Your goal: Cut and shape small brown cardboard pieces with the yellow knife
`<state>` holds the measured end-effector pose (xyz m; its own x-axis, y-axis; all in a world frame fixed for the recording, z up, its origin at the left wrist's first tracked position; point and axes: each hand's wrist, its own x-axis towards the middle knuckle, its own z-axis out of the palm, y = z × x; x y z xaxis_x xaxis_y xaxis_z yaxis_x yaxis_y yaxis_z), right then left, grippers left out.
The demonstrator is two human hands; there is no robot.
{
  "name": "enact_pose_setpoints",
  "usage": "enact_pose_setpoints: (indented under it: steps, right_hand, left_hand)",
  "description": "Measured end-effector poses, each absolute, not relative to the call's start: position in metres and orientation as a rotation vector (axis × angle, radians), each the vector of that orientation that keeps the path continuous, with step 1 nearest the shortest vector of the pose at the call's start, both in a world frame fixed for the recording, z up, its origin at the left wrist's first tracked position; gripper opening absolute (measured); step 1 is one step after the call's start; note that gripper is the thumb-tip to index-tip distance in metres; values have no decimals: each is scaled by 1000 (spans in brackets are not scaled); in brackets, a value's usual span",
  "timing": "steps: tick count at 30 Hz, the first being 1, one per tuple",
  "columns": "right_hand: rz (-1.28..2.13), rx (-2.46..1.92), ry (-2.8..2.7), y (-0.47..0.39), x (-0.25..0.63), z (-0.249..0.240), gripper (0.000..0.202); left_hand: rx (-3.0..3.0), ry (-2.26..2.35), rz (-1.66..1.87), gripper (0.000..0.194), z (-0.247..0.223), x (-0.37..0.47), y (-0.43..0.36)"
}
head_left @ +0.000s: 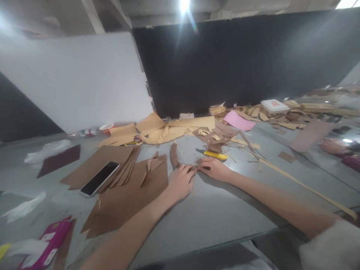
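Near the middle of the grey table (225, 210), my left hand (182, 181) and my right hand (214, 168) almost meet. Both have their fingers pinched together on a small brown piece (195, 168), partly hidden by the fingertips. A curved brown strip (174, 155) lies just beyond my left hand. The yellow cutter (215, 155) rests a little past my right hand, its dark end pointing left. To the left of my left hand, small folded brown pieces (152, 165) sit on a large brown sheet (126, 202).
A phone (100, 179) lies on brown sheets at the left. A magenta case (53, 236) is at the near left. Tan offcuts (194, 123), a pink sheet (239, 120) and a white box (275, 106) line the back. A long thin strip (303, 183) crosses the right side.
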<state>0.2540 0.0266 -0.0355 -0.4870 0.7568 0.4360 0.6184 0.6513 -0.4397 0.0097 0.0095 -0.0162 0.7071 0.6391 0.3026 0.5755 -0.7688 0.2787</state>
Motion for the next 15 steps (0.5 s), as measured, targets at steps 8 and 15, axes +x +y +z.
enact_pose_setpoints:
  steps: [8,15]
  right_hand:
    - [389,-1038,-2292,26,258,-25,39]
    - [422,-1016,-2301,25,259,-23,45]
  left_hand:
    - [2651,1092,626,50,-16,13,10]
    - [2610,1164,627,42,-22,13,11]
